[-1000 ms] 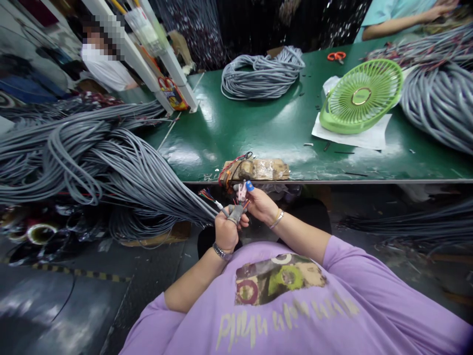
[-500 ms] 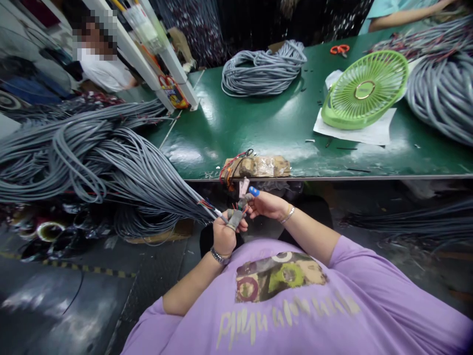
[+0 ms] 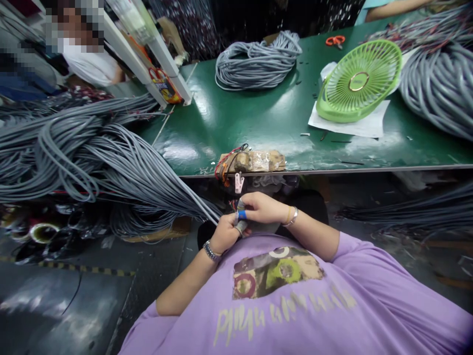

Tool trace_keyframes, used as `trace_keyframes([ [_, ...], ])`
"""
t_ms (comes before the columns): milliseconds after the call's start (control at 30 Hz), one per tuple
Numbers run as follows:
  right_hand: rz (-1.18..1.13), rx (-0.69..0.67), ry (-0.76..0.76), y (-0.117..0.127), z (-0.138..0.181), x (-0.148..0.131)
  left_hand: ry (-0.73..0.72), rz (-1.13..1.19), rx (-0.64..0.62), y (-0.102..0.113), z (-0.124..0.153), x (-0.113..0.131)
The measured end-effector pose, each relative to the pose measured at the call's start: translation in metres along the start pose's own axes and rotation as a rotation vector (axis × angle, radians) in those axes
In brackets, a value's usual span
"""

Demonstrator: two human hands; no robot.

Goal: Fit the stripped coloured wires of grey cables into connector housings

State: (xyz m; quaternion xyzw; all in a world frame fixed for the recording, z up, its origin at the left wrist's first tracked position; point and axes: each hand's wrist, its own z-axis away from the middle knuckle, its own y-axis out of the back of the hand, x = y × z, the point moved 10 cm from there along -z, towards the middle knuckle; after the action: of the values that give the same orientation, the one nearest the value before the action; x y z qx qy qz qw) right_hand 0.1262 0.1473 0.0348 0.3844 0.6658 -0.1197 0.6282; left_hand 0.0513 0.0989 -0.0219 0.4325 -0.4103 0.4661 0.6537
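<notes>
My left hand [image 3: 225, 232] is closed around the end of a grey cable [image 3: 210, 211], which runs up from the large bundle at the left. Against it, my right hand [image 3: 261, 209] has its fingers pinched at the same cable end, with a blue covering on one finger. Thin coloured wires [image 3: 233, 203] stick out just above the fingers; the grip itself is partly hidden. Grey covers show on some fingertips. Beyond the hands, a pink clip [image 3: 239, 183] hangs at the table edge below a wooden block [image 3: 258, 161] with red and black wires.
The green table [image 3: 207, 128] holds a grey cable coil [image 3: 256, 61], a green fan [image 3: 358, 81] on white paper, orange-handled scissors [image 3: 335, 41] and another coil [image 3: 439, 93]. A large cable bundle [image 3: 121, 153] drapes at left by a white post [image 3: 166, 59]. Two people are nearby.
My right hand has come left and down onto the cable end, its raised blue-covered finger now folded against the left hand. Most of the coloured wires are now covered. The view has shifted slightly.
</notes>
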Motion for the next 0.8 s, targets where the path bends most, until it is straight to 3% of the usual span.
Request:
trace_keyframes([
  [100, 0.093, 0.122, 0.050, 0.009, 0.006, -0.010, 0.063, 0.087, 0.042, 0.007, 0.000, -0.005],
  [267, -0.216, 0.379, -0.100, 0.026, 0.023, 0.024, 0.028, 0.266, 0.219, 0.022, -0.002, -0.009],
  [367, -0.411, 0.374, -0.181, 0.010, 0.027, 0.042, -0.004, 0.288, 0.207, 0.018, -0.007, -0.009],
  [533, -0.552, 0.438, -0.175, 0.006, 0.025, 0.042, -0.048, 0.250, 0.104, 0.014, -0.008, 0.006],
  [700, -0.633, 0.312, -0.175, 0.011, 0.014, 0.030, -0.178, 0.047, 0.087, 0.020, 0.004, 0.027],
  [800, -0.619, 0.248, -0.147, 0.013, 0.010, 0.022, -0.224, 0.044, 0.131, 0.020, 0.006, 0.028],
])
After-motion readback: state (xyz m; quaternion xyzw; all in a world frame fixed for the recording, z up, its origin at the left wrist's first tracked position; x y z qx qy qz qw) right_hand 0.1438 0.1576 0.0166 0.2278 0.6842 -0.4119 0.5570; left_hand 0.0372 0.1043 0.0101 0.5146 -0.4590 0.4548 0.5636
